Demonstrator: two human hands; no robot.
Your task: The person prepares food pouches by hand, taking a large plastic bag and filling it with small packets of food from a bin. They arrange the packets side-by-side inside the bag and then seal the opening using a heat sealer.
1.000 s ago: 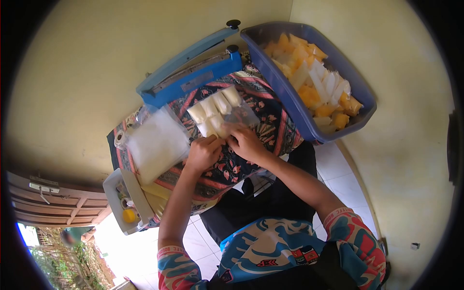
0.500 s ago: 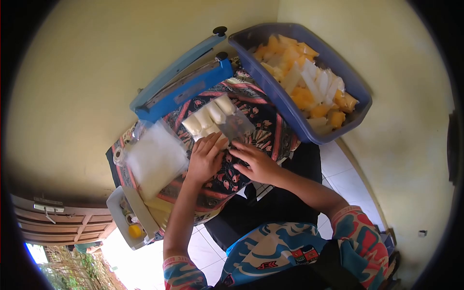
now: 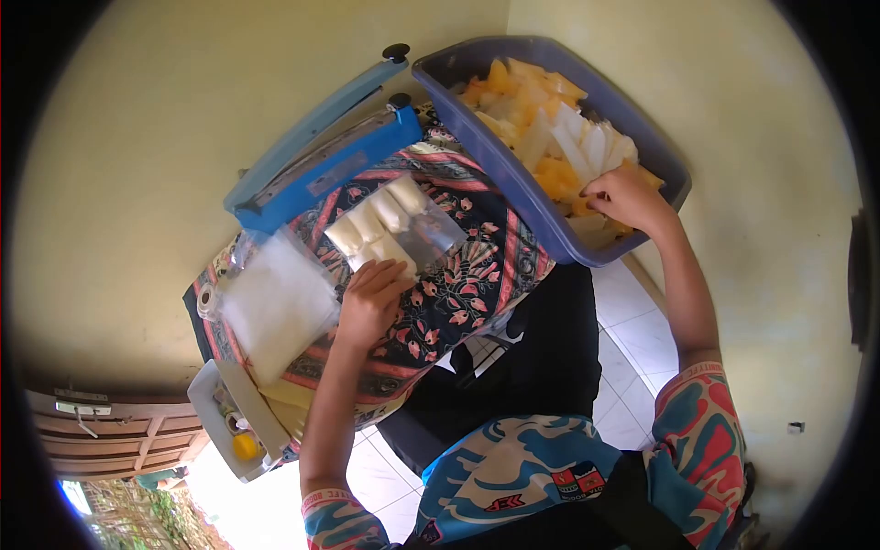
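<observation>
On the patterned cloth point(image 3: 477, 298) lies a clear plastic bag point(image 3: 433, 234) with several pale cream rolls point(image 3: 385, 213) in it. My left hand point(image 3: 371, 298) rests at the lower edge of this bag, its fingers bent over the nearest pale roll. At the right, my right hand point(image 3: 625, 197) reaches into the blue-grey tub point(image 3: 513, 174). Its fingers are bent among the yellow and white packets point(image 3: 559, 179), and whether they hold one cannot be made out.
Behind the cloth stands a blue bag sealer point(image 3: 330, 174) with its arm raised. A stack of clear bags point(image 3: 280, 307) lies to the left, beside a tape roll point(image 3: 209, 301). A white container point(image 3: 220, 422) with a yellow item sits at the lower left.
My right hand has moved from the bag of rolls to the right, into the tub. My left hand stays at the bag. The whole view has shifted slightly.
</observation>
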